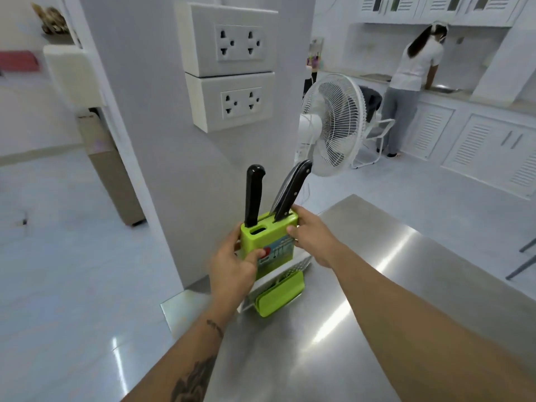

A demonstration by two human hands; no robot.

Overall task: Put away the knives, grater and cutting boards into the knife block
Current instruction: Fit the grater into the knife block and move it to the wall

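A lime-green knife block (268, 242) stands at the far left corner of the steel table (362, 285). Two black-handled knives sit in its top slots: one upright (253, 195), one leaning right (293, 190). One slot between them shows open. My left hand (233, 262) grips the block's left side, thumb on its label. My right hand (311, 236) grips its right side near the top. At the block's foot a white perforated piece, the grater or a board (301, 264), stands in the green base holder (280, 295).
A grey pillar with two double sockets (232, 74) rises right behind the block. A white standing fan (333, 126) is beyond the table. A person (412, 79) stands at the far kitchen counter. The table's left edge drops to the floor.
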